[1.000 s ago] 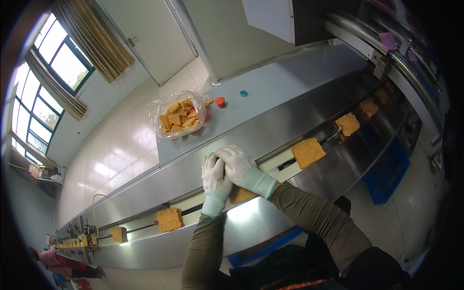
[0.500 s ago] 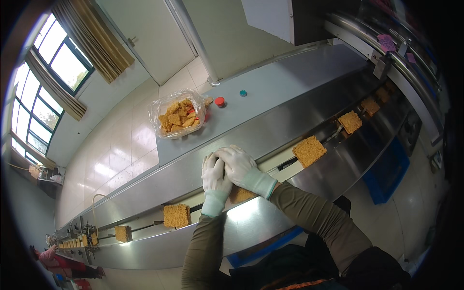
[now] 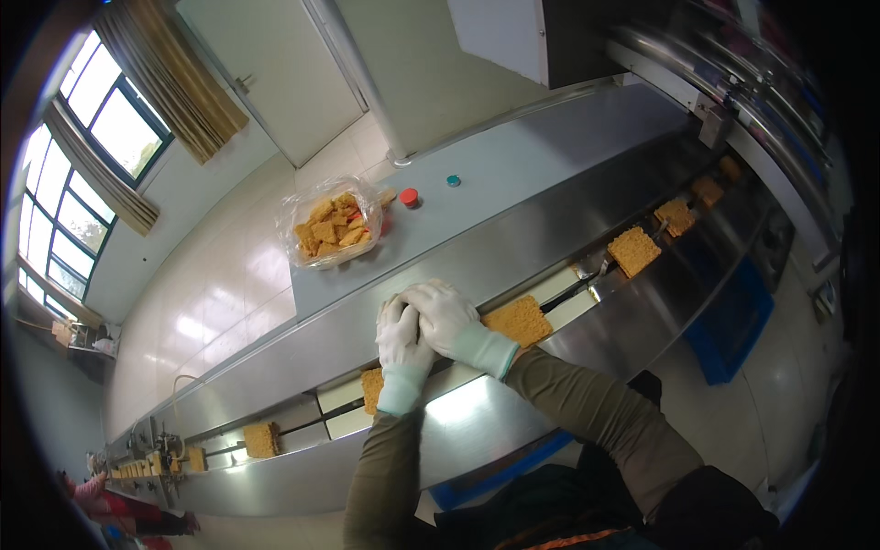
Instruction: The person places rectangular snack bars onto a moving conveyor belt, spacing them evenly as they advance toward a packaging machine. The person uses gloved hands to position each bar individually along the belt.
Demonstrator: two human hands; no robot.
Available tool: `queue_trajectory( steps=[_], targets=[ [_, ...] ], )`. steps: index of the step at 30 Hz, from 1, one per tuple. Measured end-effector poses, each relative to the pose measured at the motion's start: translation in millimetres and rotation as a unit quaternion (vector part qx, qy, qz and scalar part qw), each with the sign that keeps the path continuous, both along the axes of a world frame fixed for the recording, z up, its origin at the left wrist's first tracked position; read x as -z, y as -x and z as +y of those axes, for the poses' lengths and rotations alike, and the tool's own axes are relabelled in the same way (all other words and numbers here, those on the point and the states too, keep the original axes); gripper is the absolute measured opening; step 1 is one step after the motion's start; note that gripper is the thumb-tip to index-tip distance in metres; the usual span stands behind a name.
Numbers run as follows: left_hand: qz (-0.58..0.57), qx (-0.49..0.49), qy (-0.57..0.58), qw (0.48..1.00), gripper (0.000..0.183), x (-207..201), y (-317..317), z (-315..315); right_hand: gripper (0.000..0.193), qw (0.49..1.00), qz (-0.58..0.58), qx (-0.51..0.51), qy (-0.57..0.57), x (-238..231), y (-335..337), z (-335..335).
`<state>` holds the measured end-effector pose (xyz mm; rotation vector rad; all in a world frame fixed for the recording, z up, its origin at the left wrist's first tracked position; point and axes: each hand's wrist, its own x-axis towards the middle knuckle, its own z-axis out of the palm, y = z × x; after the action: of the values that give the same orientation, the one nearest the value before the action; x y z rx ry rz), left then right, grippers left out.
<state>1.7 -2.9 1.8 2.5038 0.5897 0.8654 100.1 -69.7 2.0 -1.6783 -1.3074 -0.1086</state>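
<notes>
while the left hand [image 3: 401,344] partly hides a golden block [image 3: 370,390], a bag [image 3: 291,220] lies beyond, each grip's state unclear.

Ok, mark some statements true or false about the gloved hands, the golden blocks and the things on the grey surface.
1. The left hand and the right hand wear white gloves. True.
2. The two hands are held wide apart. False: they touch each other.
3. Golden blocks sit along the metal conveyor line on both sides of the hands. True.
4. The red cap lies inside the plastic-lined container. False: it lies on the grey surface beside it.
5. The teal cap is right of the red one in the picture. True.
</notes>
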Motion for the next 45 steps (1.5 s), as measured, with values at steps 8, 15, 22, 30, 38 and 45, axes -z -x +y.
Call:
queue_trajectory(
  steps=[8,15,22,30,38,45],
  targets=[
    [-0.01,0.01,0.027,1.0,0.031,-5.2,0.7,-3.1,0.027,1.0,0.001,-0.013,0.021,-1.4,0.8,-2.2],
    [-0.008,0.007,0.007,1.0,0.029,-6.2,-3.5,-4.8,0.026,0.999,0.024,-0.01,-0.021,7.2,0.6,3.7],
    [-0.026,0.023,-0.002,0.999,0.028,-4.8,-1.3,-0.2,0.026,0.998,0.056,-0.007,0.002,1.8,3.3,3.2],
    [-0.002,0.008,0.004,1.0,0.033,-5.0,1.5,-2.8,0.031,1.0,0.012,-0.005,0.002,3.6,0.0,-0.6],
    [0.056,-0.022,-0.093,0.994,0.034,16.1,10.6,-1.0,0.029,0.999,-0.007,-0.045,0.021,13.5,0.5,-7.1],
    [0.087,-0.054,-0.107,0.989,0.039,-8.3,69.3,-28.0,0.023,0.982,-0.183,0.009,0.037,7.2,2.3,-28.8]
  ],
)
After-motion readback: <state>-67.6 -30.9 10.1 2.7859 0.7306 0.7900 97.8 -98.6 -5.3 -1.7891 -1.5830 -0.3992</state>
